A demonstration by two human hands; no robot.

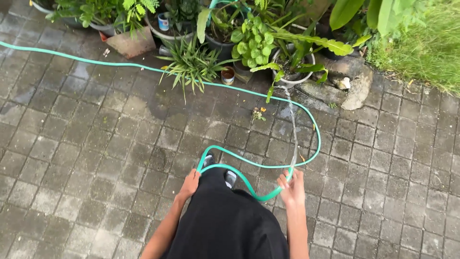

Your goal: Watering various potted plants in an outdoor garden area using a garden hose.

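My right hand (292,188) grips the end of a green garden hose (143,68). A thin stream of water (293,129) arcs up from it toward a white pot (293,79) holding a long-leaved plant. The hose loops in front of my feet and runs off across the paving to the far left. My left hand (190,183) rests at my side against my black clothing, holding nothing. One of my sandalled feet (230,178) shows below the hose loop.
Several potted plants (191,62) stand in a row along the top edge. Rocks (352,84) and grass (421,48) lie at the upper right. A small weed (258,114) grows between the wet grey paving bricks (86,144).
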